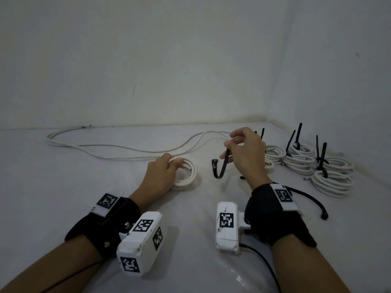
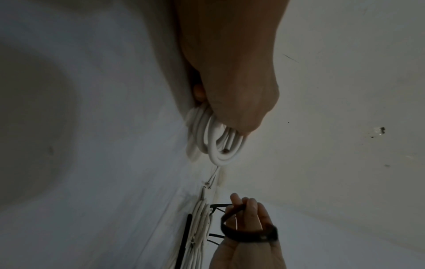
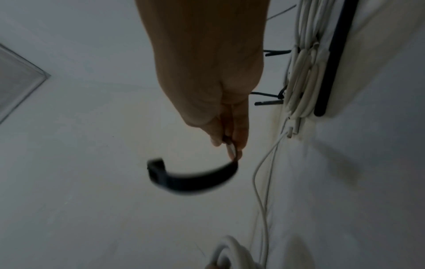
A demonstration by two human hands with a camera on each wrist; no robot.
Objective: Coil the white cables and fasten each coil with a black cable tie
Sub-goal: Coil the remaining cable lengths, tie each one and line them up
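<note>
1. The white table [image 1: 84, 208] filled the lower part of the head view and met a pale wall at its far edge.
2. Loose white cables [image 1: 105, 148] lay in long loops along that far edge, behind the fresh coil named below.
3. A cluster of finished coils [image 1: 330, 178] sat well to the right of the fresh coil, each bound with a black tie whose tail stood upright.
4. The left hand [image 1: 160, 174] rested on the table with its fingers curled round the near-left side of the fresh coil [image 1: 187, 174]. The left wrist view confirmed the strands bunched in its grip [image 2: 216, 143].
5. The right hand [image 1: 245, 157] was raised above the table, just right of the fresh coil and apart from it. Thumb and fingertips pinched one end of a black cable tie [image 1: 221, 168].
6. That tie hung down in a hook-shaped curve, its free end turned upward, clear of the coil. The right wrist view showed it blurred [image 3: 190, 178].
7. One spare black tie [image 1: 313, 206] lay flat on the table, right of the right wrist.
</note>
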